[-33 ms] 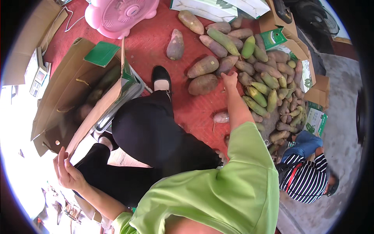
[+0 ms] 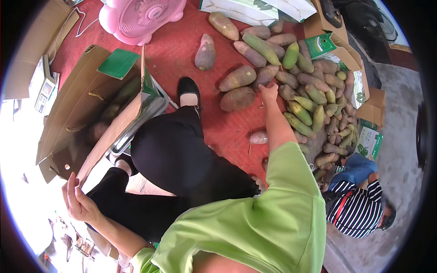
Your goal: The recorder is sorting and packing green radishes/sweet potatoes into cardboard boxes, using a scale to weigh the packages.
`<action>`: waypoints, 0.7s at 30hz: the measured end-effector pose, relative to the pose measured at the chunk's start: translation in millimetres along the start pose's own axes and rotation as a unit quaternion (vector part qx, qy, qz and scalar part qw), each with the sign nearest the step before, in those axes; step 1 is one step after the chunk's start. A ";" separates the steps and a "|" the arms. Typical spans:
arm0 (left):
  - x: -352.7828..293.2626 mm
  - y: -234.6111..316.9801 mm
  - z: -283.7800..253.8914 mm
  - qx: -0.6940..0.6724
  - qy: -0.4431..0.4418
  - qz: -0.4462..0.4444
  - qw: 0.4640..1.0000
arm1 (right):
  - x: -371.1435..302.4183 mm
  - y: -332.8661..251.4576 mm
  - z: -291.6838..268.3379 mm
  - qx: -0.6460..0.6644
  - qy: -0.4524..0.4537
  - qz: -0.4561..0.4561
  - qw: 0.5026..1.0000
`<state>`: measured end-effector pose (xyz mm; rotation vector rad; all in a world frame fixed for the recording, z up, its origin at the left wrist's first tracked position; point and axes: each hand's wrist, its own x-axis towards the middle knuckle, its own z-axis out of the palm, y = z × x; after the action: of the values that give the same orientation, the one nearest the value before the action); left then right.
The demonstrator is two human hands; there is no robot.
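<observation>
My right hand (image 2: 269, 93) reaches out to the near end of a long greyish-purple radish (image 2: 265, 74) at the edge of a heap, with its fingers closed at that end; the fingertips are partly hidden. Just left of it lie two thick, dull purple radishes (image 2: 237, 78) on the red floor covering. My left hand (image 2: 79, 202) holds nothing, its fingers apart, close to the near edge of an open cardboard box (image 2: 68, 104). Inside that box, in shadow, several radishes (image 2: 109, 111) can be made out.
The heap of green and purple radishes (image 2: 314, 93) spreads to the right. A single radish (image 2: 205, 52) lies apart, near a pink fan (image 2: 141, 18). Cardboard boxes (image 2: 366, 141) stand beyond the heap. At the lower right is a person in a striped top (image 2: 357, 211).
</observation>
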<state>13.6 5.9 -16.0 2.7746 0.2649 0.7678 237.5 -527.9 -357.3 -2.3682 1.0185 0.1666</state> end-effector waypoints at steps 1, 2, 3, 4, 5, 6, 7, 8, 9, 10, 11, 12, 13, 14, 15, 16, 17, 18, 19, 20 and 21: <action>0.4 -0.6 0.6 0.000 -0.002 -0.001 1.000 | 4.2 0.6 0.4 0.016 -0.006 0.006 1.000; 0.6 -1.6 1.3 0.007 -0.001 0.000 1.000 | 8.5 0.9 1.0 0.031 -0.012 0.012 0.999; 1.0 -2.8 2.1 0.015 0.000 0.000 1.000 | 13.0 0.8 1.4 0.030 -0.012 0.013 0.999; 0.9 -3.9 1.2 0.018 -0.002 -0.002 1.000 | 14.1 -4.3 2.6 0.009 0.006 0.022 1.000; 1.0 -5.0 0.4 0.023 0.005 0.005 1.000 | 15.3 -9.5 3.3 -0.011 0.024 0.030 0.999; 1.6 -5.2 0.3 0.028 0.012 0.012 0.999 | 17.8 -15.6 3.6 -0.013 0.021 0.030 0.999; 1.3 -4.9 0.1 0.033 0.011 0.009 0.999 | 13.5 -33.4 -0.7 -0.055 0.048 0.004 0.997; 2.6 -4.2 0.6 0.041 0.019 0.015 0.999 | 11.7 -47.6 -6.5 -0.098 0.077 -0.021 0.992; 3.2 -3.7 1.3 0.049 0.026 0.021 0.998 | 16.3 -55.7 -10.0 -0.099 0.075 -0.023 0.992; 3.8 -3.4 2.5 0.050 0.026 0.020 0.998 | 25.9 -62.4 -16.3 -0.143 0.064 -0.069 0.985; 4.3 -3.6 2.8 0.050 0.027 0.023 0.998 | 33.8 -70.7 -20.3 -0.185 0.051 -0.116 0.975; 4.7 -3.8 2.8 0.050 0.027 0.026 0.998 | 40.3 -79.7 -24.4 -0.185 0.048 -0.119 0.974; 4.8 -3.8 2.4 0.054 0.028 0.024 0.998 | 45.6 -90.2 -29.3 -0.221 0.021 -0.140 0.965; 5.4 -3.6 3.4 0.052 0.024 0.026 0.998 | 53.8 -96.3 -32.6 -0.257 -0.003 -0.161 0.953; 6.2 -3.2 4.3 0.050 0.020 0.029 0.998 | 64.7 -97.6 -31.9 -0.257 -0.005 -0.165 0.952; 6.9 -2.6 5.4 0.053 0.021 0.026 0.998 | 76.4 -97.1 -30.9 -0.246 -0.027 -0.168 0.954; 8.1 -1.7 7.3 0.042 0.015 0.028 0.999 | 90.7 -93.7 -30.4 -0.236 -0.049 -0.171 0.955; 10.0 -1.6 11.5 0.028 0.011 0.031 0.999 | 111.4 -82.7 -29.3 -0.185 -0.101 -0.150 0.966; 10.0 -0.5 10.1 0.037 0.011 0.027 0.999 | 101.8 -95.4 -24.5 -0.184 -0.109 -0.157 0.964; 9.1 1.0 6.7 0.039 0.005 0.026 0.999 | 74.5 -119.9 -29.7 -0.248 -0.110 -0.129 0.954; 10.0 2.2 5.8 0.033 0.002 0.028 0.999 | 57.7 -132.4 -37.6 -0.311 -0.101 -0.097 0.940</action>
<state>25.3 5.1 -15.5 2.8537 0.2178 0.7909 367.4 -510.2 -286.0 -2.9140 0.6890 0.7371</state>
